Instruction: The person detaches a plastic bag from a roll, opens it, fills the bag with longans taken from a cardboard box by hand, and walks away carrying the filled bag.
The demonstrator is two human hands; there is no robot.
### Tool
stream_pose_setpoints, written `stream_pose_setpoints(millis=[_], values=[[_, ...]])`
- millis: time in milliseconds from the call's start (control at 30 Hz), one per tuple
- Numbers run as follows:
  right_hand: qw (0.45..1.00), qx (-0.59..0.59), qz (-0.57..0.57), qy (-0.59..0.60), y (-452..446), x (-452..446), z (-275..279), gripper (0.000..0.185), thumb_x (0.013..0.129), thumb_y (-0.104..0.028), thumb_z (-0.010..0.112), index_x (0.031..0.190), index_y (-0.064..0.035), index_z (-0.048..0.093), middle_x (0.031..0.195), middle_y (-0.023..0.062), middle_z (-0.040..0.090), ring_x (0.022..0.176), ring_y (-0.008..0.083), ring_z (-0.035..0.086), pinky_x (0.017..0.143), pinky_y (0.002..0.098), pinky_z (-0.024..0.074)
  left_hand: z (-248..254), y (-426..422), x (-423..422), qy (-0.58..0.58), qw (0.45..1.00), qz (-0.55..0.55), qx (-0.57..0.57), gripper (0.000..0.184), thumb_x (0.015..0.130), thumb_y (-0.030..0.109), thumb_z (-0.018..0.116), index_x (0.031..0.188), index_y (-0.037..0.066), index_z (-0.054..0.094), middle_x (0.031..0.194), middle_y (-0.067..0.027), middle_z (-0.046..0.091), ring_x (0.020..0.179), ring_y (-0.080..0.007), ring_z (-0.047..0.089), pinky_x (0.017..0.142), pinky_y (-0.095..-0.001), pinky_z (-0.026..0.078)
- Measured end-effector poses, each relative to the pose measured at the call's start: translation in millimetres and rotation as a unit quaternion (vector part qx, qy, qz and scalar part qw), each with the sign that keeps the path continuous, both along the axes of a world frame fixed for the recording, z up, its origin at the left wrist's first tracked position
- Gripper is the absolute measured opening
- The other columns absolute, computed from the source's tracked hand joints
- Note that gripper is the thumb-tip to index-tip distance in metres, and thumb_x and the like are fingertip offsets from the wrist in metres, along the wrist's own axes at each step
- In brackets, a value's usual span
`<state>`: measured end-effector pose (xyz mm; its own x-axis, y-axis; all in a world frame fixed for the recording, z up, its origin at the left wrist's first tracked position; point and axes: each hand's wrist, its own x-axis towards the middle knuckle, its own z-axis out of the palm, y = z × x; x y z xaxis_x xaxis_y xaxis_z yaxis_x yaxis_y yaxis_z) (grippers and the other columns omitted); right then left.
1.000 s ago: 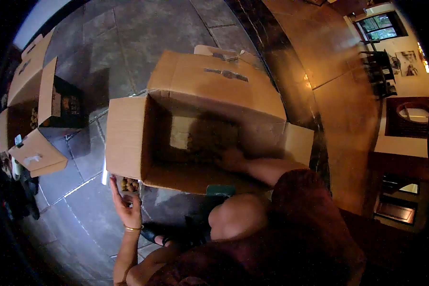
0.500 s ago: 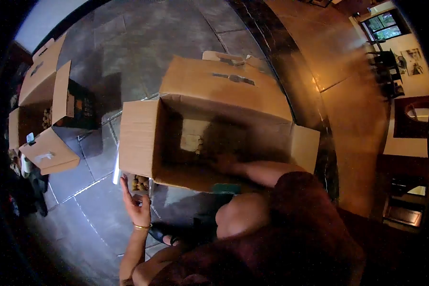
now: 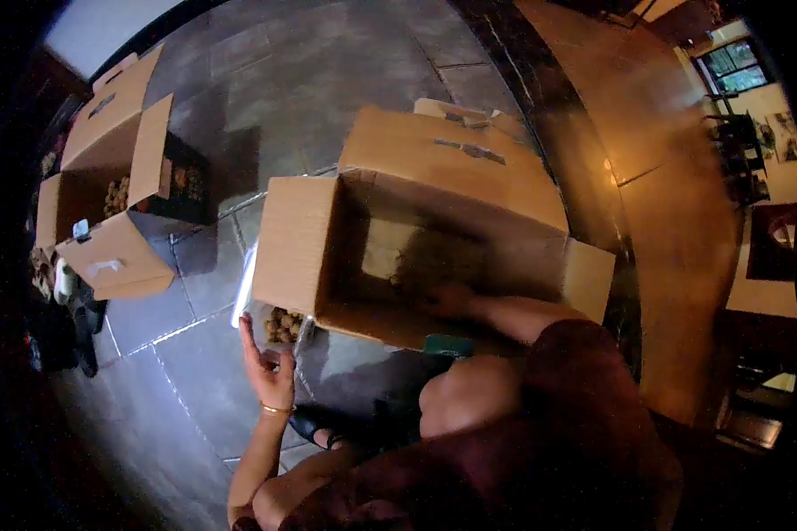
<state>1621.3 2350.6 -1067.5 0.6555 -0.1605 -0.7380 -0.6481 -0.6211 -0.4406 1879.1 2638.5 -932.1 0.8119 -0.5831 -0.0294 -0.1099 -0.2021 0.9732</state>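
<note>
A large open cardboard box lies before me with its flaps folded out. My right hand reaches down into its dark inside, close to a pale square patch there. Its fingers are lost in shadow, so any grip is hidden. My left hand, a bangle at the wrist, is open with fingers stretched upward. It is beside a clump of small brown, knobbly pieces under the box's left flap. Its fingertip is near the low end of a bright white strip; I cannot tell whether they touch.
A second open cardboard box stands at the left, with similar brown knobbly pieces inside. Dark shoes lie below it. Grey tile floor surrounds both boxes. My knee is close to the large box's near edge.
The whole view has shifted, so both boxes appear farther right. My right hand stays inside the large box, and my left hand stays open beside the brown pieces.
</note>
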Motion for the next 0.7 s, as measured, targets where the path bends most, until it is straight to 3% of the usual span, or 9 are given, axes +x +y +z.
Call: stream_pose_setpoints(millis=[67,133,167,267,333,400,500,567,700], values=[[0.994,0.086,0.006,-0.072,-3,1,-11,0.052,0.091,-0.046,0.054,0.132,-0.0142,0.054,0.128,0.0158,0.057,0.116,0.0336,0.054,0.102,0.0439,0.0386,-6,6,7,-0.155,0.983,-0.035,0.088,0.086,0.074,-0.010,0.056,0.150,0.004,0.019,0.153,-0.0144,0.029,0.090,-0.0111,0.057,0.061,-0.0203,0.045],[0.966,0.176,-0.083,-0.170,10,15,41,0.047,0.093,-0.038,0.053,0.133,-0.0128,0.053,0.131,0.0146,0.054,0.121,0.0319,0.050,0.105,0.0425,0.0364,7,1,0,-0.050,0.997,-0.010,0.059,0.085,0.076,-0.009,0.058,0.150,0.005,0.018,0.152,-0.0144,0.030,0.068,-0.0069,0.052,0.058,-0.0201,0.045],[0.943,0.221,-0.127,-0.214,14,21,62,0.045,0.094,-0.035,0.053,0.133,-0.0121,0.053,0.133,0.0140,0.053,0.124,0.0311,0.048,0.106,0.0418,0.0353,2,3,3,-0.088,0.994,-0.017,0.060,0.087,0.075,-0.009,0.059,0.150,0.006,0.018,0.152,-0.0145,0.032,0.067,-0.0065,0.053,0.057,-0.0200,0.045],[0.926,0.270,-0.120,-0.235,3,15,36,0.041,0.097,-0.030,0.051,0.134,-0.0120,0.051,0.139,0.0120,0.048,0.130,0.0275,0.041,0.110,0.0393,0.0312,4,1,6,-0.059,0.997,-0.005,0.042,0.092,0.071,-0.009,0.060,0.151,0.006,0.016,0.151,-0.0148,0.033,0.067,-0.0074,0.054,0.058,-0.0202,0.046],[0.966,0.186,-0.074,-0.166,-4,10,27,0.045,0.096,-0.031,0.052,0.137,-0.0113,0.048,0.138,0.0121,0.048,0.126,0.0274,0.043,0.105,0.0395,0.0373,7,2,5,-0.058,0.997,0.000,0.052,0.094,0.070,-0.007,0.061,0.151,0.007,0.015,0.151,-0.0140,0.032,0.074,-0.0095,0.056,0.059,-0.0216,0.047],[0.969,0.155,-0.147,-0.128,-18,24,44,0.043,0.095,-0.027,0.055,0.133,-0.0106,0.047,0.125,0.0098,0.052,0.107,0.0228,0.048,0.089,0.0352,0.0426,5,6,6,-0.038,0.997,0.002,0.065,0.095,0.070,-0.006,0.062,0.151,0.007,0.015,0.152,-0.0137,0.032,0.077,-0.0114,0.057,0.060,-0.0231,0.048],[0.916,0.208,-0.311,-0.145,-39,67,139,0.039,0.093,-0.022,0.058,0.128,-0.0096,0.046,0.107,0.0062,0.056,0.079,0.0158,0.055,0.066,0.0288,0.0506,8,9,7,-0.062,0.995,-0.002,0.078,0.092,0.071,-0.004,0.062,0.151,0.006,0.016,0.152,-0.0152,0.029,0.076,-0.0136,0.057,0.063,-0.0236,0.048],[0.864,0.311,-0.351,-0.180,-33,109,232,0.029,0.094,-0.016,0.057,0.120,-0.0086,0.050,0.100,0.0010,0.057,0.080,0.0097,0.054,0.068,0.0255,0.0476,7,12,7,-0.039,0.997,0.004,0.063,0.092,0.072,-0.003,0.061,0.151,0.006,0.015,0.153,-0.0161,0.028,0.074,-0.0149,0.056,0.063,-0.0237,0.048],[0.900,0.339,-0.176,-0.212,15,165,336,0.028,0.090,-0.009,0.056,0.119,-0.0100,0.053,0.101,0.0025,0.055,0.069,0.0094,0.054,0.059,0.0218,0.0459,7,15,6,-0.030,0.998,-0.004,0.047,0.093,0.071,-0.003,0.062,0.151,0.007,0.015,0.152,-0.0167,0.029,0.069,-0.0143,0.056,0.062,-0.0239,0.048]])
